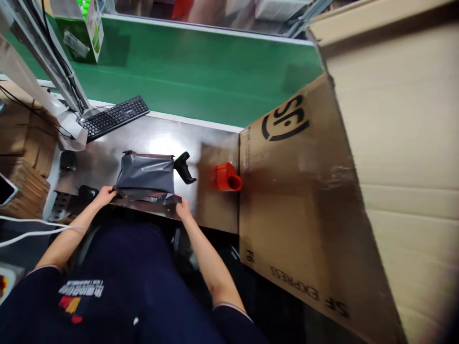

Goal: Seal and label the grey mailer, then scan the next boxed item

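The bag (146,175) is grey, the keyboard (115,117) black, the carton (287,200) black-lettered brown.

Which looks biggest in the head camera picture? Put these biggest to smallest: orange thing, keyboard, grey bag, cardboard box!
1. Cardboard box, easily the largest
2. Grey bag
3. Keyboard: longer than the bag, but narrower, so it covers less picture
4. Orange thing, smallest

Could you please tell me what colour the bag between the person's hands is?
The bag is dark grey, as the head view shows.
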`<state>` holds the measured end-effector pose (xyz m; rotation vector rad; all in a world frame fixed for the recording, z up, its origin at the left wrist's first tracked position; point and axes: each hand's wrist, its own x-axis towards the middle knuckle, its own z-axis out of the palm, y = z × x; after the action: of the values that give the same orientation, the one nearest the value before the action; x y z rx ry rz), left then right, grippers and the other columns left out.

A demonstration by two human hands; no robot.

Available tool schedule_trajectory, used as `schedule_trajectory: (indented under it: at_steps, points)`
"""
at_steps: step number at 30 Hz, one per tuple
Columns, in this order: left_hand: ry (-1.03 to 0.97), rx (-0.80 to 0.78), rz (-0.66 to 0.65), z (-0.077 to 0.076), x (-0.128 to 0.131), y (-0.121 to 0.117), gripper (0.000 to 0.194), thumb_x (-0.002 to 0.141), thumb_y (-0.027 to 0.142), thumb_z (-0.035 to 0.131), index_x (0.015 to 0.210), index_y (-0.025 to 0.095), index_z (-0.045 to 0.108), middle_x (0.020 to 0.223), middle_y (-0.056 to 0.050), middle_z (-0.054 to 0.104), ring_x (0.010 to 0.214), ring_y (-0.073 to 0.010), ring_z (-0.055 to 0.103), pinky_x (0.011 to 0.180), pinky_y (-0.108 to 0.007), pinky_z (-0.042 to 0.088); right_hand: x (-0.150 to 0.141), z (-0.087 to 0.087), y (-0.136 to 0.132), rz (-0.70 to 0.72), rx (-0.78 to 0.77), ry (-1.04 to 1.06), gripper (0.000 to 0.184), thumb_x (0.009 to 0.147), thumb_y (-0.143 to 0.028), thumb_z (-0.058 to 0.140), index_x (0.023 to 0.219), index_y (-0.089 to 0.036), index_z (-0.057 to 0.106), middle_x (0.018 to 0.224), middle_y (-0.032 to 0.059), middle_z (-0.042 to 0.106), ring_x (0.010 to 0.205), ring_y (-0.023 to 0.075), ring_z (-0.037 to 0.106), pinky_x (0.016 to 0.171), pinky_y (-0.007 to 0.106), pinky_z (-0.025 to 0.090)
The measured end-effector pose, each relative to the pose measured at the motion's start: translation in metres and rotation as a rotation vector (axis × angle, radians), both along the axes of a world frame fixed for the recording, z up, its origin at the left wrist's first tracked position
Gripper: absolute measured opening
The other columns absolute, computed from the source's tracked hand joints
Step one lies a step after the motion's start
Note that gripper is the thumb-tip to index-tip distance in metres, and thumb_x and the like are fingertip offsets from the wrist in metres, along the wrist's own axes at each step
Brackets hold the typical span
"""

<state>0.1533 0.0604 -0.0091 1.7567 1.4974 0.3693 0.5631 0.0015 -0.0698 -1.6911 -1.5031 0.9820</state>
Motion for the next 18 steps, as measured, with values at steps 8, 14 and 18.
schedule_trajectory:
  at_steps: [8, 14, 18]
  points:
    - [0.131, 0.256, 0.566, 0.016, 0.056, 0.036, 0.039, 0.104, 0.045, 0.045, 0.089, 0.020, 0.072, 0.080, -0.009, 0.072, 0.086, -0.0268, 0.069, 0.084, -0.038, 0.050, -0.030, 0.029, 0.058, -0.466, 0.107, -0.026, 0.051, 0.097, -0.063, 0.041, 0.070, -0.022, 0.056, 0.068, 0.0037, 0.057, 0.075, 0.0208, 0.052, 0.079, 0.038, 0.051]
    - [0.097, 0.310, 0.566, 0.031, 0.057, 0.043, 0.039, 0.108, 0.035, 0.039, 0.103, 0.016, 0.073, 0.087, -0.012, 0.074, 0.087, -0.0256, 0.071, 0.082, -0.037, 0.048, -0.028, 0.049, 0.061, -0.556, 0.129, -0.004, 0.064, 0.097, -0.070, 0.030, 0.080, -0.018, 0.062, 0.066, 0.0045, 0.056, 0.069, 0.0206, 0.051, 0.068, 0.036, 0.046]
    - [0.108, 0.229, 0.489, 0.030, 0.056, 0.041, 0.036, 0.107, 0.038, 0.040, 0.095, 0.022, 0.069, 0.078, -0.008, 0.070, 0.080, -0.0249, 0.068, 0.078, -0.036, 0.044, -0.018, 0.054, 0.063, -0.487, 0.077, -0.023, 0.065, 0.097, -0.072, 0.028, 0.082, -0.019, 0.063, 0.067, 0.0055, 0.058, 0.067, 0.0208, 0.052, 0.069, 0.037, 0.047]
